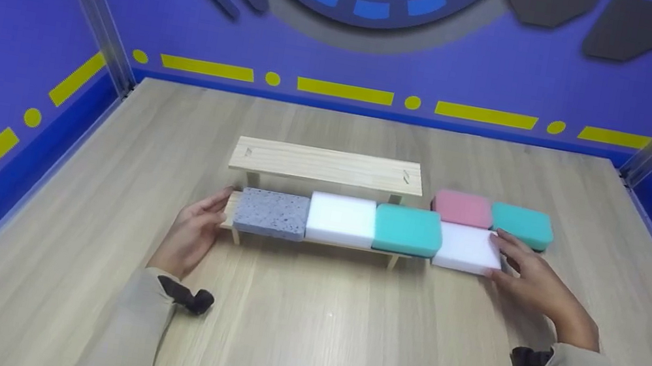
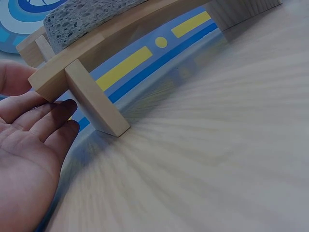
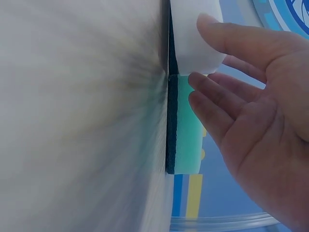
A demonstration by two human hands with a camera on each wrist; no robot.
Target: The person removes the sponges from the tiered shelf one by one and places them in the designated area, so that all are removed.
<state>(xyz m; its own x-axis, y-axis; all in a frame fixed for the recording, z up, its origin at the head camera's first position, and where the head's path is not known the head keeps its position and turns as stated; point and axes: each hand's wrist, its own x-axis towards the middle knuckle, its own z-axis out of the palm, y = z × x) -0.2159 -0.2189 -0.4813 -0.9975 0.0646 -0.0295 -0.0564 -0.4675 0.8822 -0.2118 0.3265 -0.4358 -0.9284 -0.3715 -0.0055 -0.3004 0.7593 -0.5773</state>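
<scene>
A white sponge [image 1: 466, 249] lies right of centre in the head view, just beside a teal sponge [image 1: 408, 230]; its underside is hidden there. The right hand [image 1: 537, 288] pinches its right end, thumb and fingers moderately apart. Left of centre, the left hand [image 1: 191, 237] holds the front bench [image 1: 233, 204] by its end, one digit cut off in the left wrist view.
</scene>
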